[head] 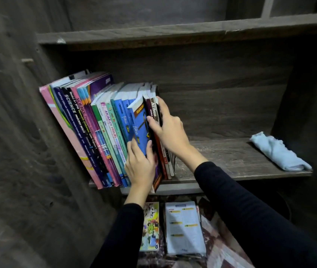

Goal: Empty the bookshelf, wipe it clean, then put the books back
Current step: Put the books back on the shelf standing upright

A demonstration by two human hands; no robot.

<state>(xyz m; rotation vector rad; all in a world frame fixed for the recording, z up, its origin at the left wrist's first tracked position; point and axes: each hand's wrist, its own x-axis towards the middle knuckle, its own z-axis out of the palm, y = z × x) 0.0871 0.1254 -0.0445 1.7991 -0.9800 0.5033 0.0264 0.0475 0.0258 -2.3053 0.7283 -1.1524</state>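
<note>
Status: partly complete. On the dark wood-grain bookshelf (231, 157), a row of colourful upright books (95, 128) leans at the left end of the middle board. The right part of the board carries only a pale blue folded cloth (277, 153).

The left hand (140, 163) grips the lower part of a blue paperback book (141, 128), which stands tilted within the row. The right hand (170, 126) clasps the brown-spined books (154, 111) at the row's right end.

Two flat books (184, 227) lie on the floor below. Wiping appears to be done and restocking under way, though unloading cannot be excluded.
</note>
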